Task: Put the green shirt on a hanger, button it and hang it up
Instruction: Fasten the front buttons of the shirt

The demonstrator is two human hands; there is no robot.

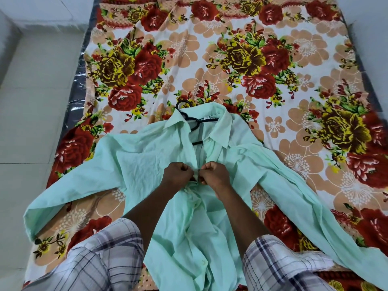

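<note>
Green shirt [144, 156] lies front-up on floral bedsheet [279, 127], sleeves spread both ways | left hand [178, 177], fingers curled, pinches left placket edge mid-chest | black hanger [194, 120] sits inside open collar, hook poking out above | right hand [214, 175] pinches facing edge, just beside left hand

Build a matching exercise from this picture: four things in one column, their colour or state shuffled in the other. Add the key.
1. green shirt
2. hanger
3. bedsheet
4. left hand

A. black, partly under the collar
B. floral, spread beneath the rest
C. pinches the shirt's front edge
D. pale, laid out with sleeves spread

Pairs: 1-D, 2-A, 3-B, 4-C
</note>
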